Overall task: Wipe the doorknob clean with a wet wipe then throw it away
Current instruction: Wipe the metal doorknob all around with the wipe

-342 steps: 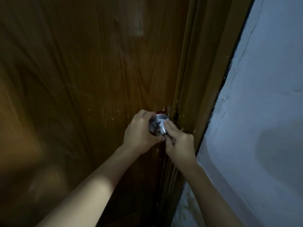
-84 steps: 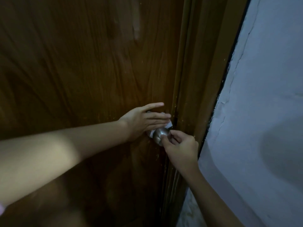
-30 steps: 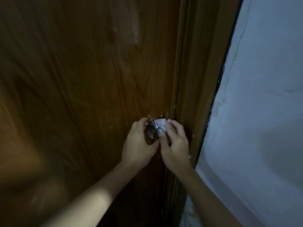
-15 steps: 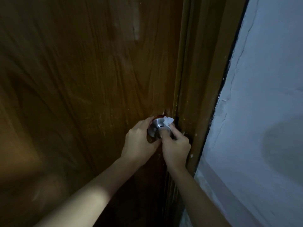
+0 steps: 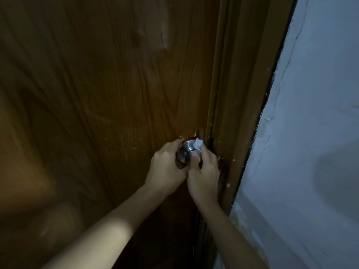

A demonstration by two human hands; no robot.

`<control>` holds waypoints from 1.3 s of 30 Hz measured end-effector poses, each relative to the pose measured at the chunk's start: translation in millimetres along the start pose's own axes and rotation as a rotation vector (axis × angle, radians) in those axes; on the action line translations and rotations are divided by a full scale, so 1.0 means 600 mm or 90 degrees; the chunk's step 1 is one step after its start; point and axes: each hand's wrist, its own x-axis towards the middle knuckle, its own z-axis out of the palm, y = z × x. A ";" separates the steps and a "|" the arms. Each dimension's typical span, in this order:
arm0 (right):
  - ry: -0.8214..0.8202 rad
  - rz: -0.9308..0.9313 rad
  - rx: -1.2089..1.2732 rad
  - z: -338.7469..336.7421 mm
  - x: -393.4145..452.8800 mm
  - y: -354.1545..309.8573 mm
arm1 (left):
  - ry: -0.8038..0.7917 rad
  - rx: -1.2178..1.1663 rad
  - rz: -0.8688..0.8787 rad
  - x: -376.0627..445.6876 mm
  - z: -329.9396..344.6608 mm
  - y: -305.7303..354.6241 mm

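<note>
Pressing wet wipe, doorknob, both hands

Dim home interior: wood-grain door in a wooden frame, round metal doorknob, cracked, peeling pale plaster wall beside it.

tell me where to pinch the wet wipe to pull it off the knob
Take the white tuft of the wet wipe that sticks out above the right hand, at the doorknob's upper right. Come from above with two fingers; the rest looks tucked under that hand.
</note>
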 end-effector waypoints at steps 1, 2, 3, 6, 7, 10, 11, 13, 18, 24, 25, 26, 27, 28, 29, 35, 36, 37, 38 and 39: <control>0.007 0.007 0.013 0.001 -0.002 0.000 | 0.007 -0.001 0.001 0.000 0.001 0.000; 0.019 0.022 0.026 0.001 -0.004 -0.003 | 0.013 0.000 -0.001 0.000 0.002 -0.001; 0.028 0.051 0.040 0.001 -0.005 -0.008 | 0.015 0.001 -0.004 -0.001 0.003 -0.001; 0.021 0.177 0.160 -0.012 0.005 -0.022 | 0.011 0.001 -0.009 -0.003 0.004 -0.001; -0.002 0.245 0.218 -0.018 0.012 -0.025 | 0.011 0.000 -0.008 -0.003 0.004 -0.002; -0.072 0.461 0.472 -0.027 0.028 -0.028 | 0.009 -0.017 -0.011 -0.003 0.005 -0.007; -0.081 0.496 0.550 -0.030 0.031 -0.028 | 0.006 -0.025 -0.013 -0.003 0.006 -0.009; -0.101 0.540 0.653 -0.035 0.034 -0.026 | 0.000 -0.032 -0.015 -0.004 0.006 -0.012; -0.176 0.586 0.833 -0.040 0.037 -0.026 | -0.016 -0.066 -0.005 -0.004 -0.004 -0.017; -0.194 0.625 0.883 -0.031 0.042 -0.025 | 0.054 -0.164 -0.155 -0.033 -0.003 -0.024; -0.198 0.631 0.868 -0.031 0.044 -0.024 | 0.039 -0.216 -0.230 -0.032 -0.003 -0.021; -0.209 0.634 0.848 -0.031 0.045 -0.023 | 0.002 -0.286 -0.319 -0.028 -0.003 -0.017; -0.227 0.634 0.825 -0.029 0.045 -0.021 | -0.047 -0.358 -0.413 -0.021 -0.004 -0.011; -0.245 0.634 0.800 -0.029 0.044 -0.019 | -0.096 -0.419 -0.491 -0.013 -0.006 -0.005; -0.262 0.632 0.772 -0.030 0.044 -0.016 | -0.134 -0.467 -0.541 -0.004 -0.008 0.001; -0.282 0.645 0.584 -0.050 0.047 -0.011 | -0.161 -0.536 -0.575 0.010 0.017 0.012; -0.287 0.649 0.558 -0.052 0.046 -0.013 | -0.153 -0.552 -0.584 0.011 0.019 0.010; -0.288 0.650 0.544 -0.054 0.045 -0.015 | -0.147 -0.567 -0.595 0.014 0.021 0.009; -0.284 0.649 0.545 -0.055 0.044 -0.015 | -0.136 -0.584 -0.613 0.016 0.022 0.009; -0.277 0.646 0.558 -0.055 0.043 -0.016 | -0.117 -0.605 -0.635 0.019 0.021 0.008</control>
